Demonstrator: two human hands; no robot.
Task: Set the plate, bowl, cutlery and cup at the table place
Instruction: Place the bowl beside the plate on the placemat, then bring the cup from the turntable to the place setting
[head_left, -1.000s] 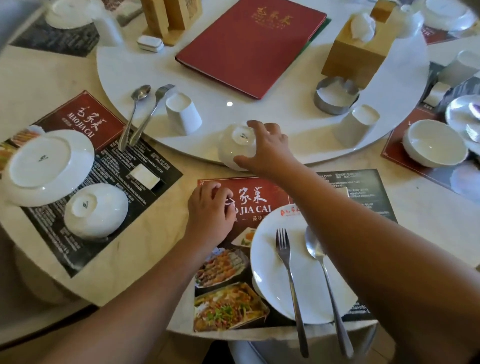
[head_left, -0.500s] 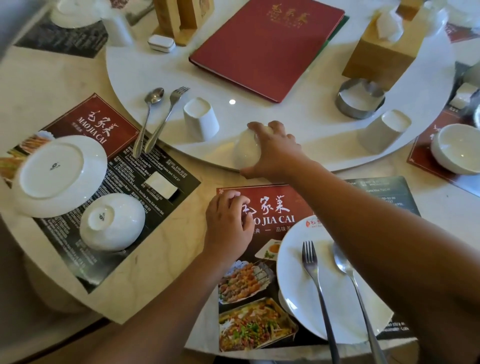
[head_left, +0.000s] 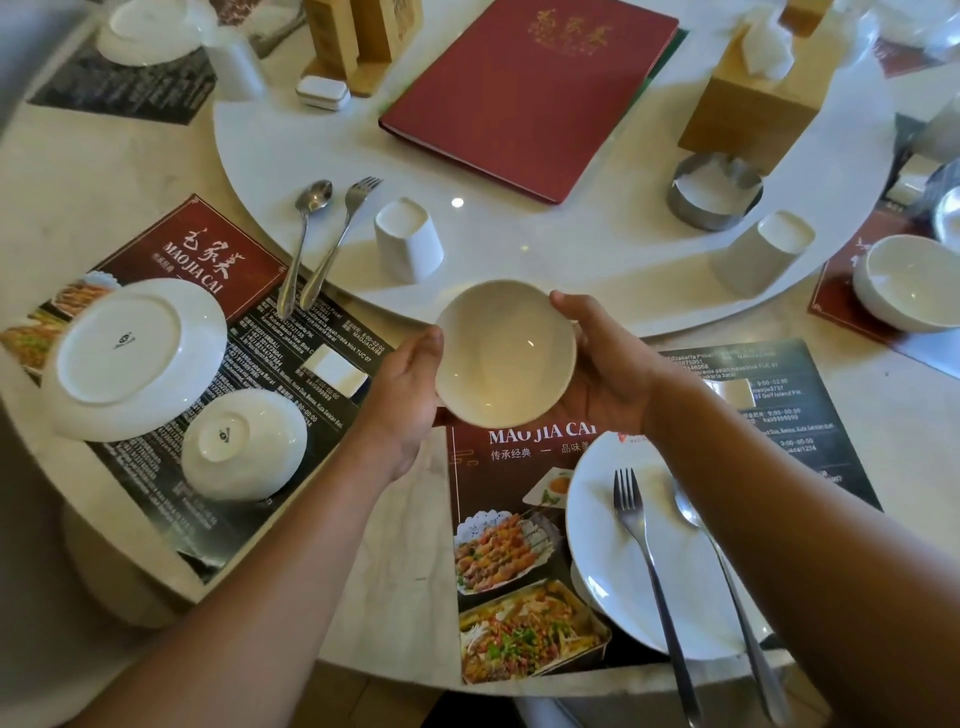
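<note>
Head view: left hand (head_left: 402, 395) and right hand (head_left: 605, 374) both curl round upright bowl (head_left: 506, 353), held over mat (head_left: 498, 467) top, just beyond plate (head_left: 597, 561) carrying fork (head_left: 647, 561) and spoon (head_left: 722, 561).

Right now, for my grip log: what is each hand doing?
Left hand: holding the bowl, thumb at its left rim.
Right hand: holding the same bowl, cupped under its right side.

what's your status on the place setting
Left hand and right hand both hold bowl, mouth up. Plate down, fork and spoon on it. Nothing blocking.
</note>
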